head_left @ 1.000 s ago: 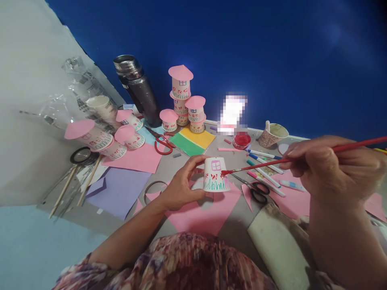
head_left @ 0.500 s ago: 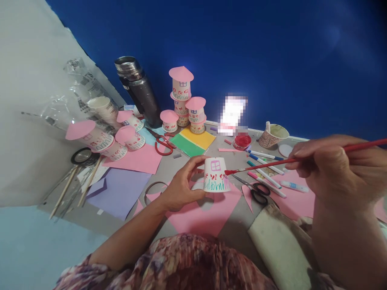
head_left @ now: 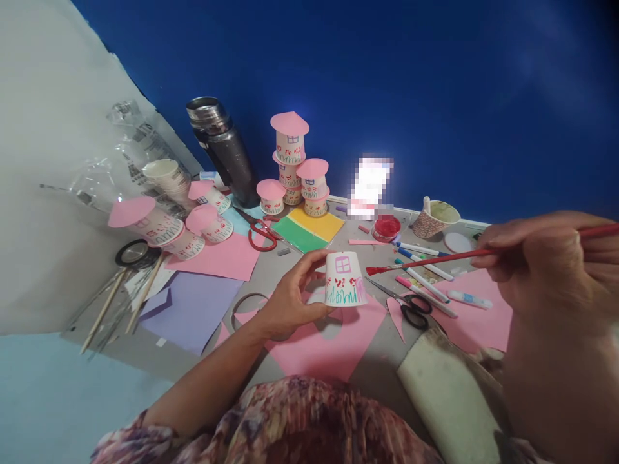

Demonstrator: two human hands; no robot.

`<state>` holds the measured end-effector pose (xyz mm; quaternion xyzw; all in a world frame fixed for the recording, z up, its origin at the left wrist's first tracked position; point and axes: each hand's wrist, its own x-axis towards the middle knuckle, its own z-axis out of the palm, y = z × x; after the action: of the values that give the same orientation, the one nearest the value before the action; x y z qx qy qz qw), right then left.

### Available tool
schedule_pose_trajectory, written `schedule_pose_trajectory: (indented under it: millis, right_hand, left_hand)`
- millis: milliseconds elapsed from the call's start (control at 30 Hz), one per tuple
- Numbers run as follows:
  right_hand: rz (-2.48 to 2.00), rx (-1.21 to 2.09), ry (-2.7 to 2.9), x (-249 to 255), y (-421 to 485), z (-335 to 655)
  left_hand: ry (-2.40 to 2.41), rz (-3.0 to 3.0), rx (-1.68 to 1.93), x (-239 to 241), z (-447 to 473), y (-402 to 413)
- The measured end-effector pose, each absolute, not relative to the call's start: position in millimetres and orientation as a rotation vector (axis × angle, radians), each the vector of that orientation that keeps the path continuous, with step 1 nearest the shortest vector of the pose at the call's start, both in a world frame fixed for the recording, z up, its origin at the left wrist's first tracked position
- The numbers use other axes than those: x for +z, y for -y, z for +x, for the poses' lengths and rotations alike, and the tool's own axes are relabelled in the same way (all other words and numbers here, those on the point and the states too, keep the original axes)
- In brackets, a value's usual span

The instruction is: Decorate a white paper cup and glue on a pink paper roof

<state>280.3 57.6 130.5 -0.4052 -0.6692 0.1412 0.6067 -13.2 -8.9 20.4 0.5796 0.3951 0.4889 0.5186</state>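
My left hand [head_left: 290, 293] grips a white paper cup [head_left: 343, 280] from its left side, mouth downward. On the cup are a purple window, red dabs and green grass strokes. Between the fingers of my right hand [head_left: 541, 251] is a red paintbrush [head_left: 449, 256]; its red-coated tip hangs just right of the cup, apart from it. Behind, a small tub of red paint [head_left: 385, 227] stands open. Black-handled scissors [head_left: 411, 309] and several markers [head_left: 425, 280] lie to the right of the cup. Under the cup is pink paper [head_left: 324, 354] with a cut-out.
Decorated cup towers with pink cone roofs [head_left: 289, 124] stand at the back and left. Nearby are a dark thermos [head_left: 225, 154], red-handled scissors [head_left: 262, 238], purple paper [head_left: 191, 309], black tape [head_left: 133, 253], a paper cup with a stick [head_left: 436, 219] and a bright blurred screen [head_left: 371, 183].
The brush tip has come away from the cup's right edge, and my right hand has shifted slightly right. My left hand keeps hold of the cup, which has turned slightly.
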Motion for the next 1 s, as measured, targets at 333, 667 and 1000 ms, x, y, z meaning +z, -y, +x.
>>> schedule_pose_trajectory:
  millis: [333,667,1000]
  right_hand:
    - [-0.991,0.287,1.403,140,-53,281]
    - [-0.86,0.238,1.423,144,-55,292]
    - [-0.827,0.149,1.477,149,-52,291]
  left_hand:
    - [-1.112,1.451,1.221,20,-14,7]
    - [-1.209,1.382,1.272,14,-9,4]
    - [-1.557,1.882,1.379,9,-12,3]
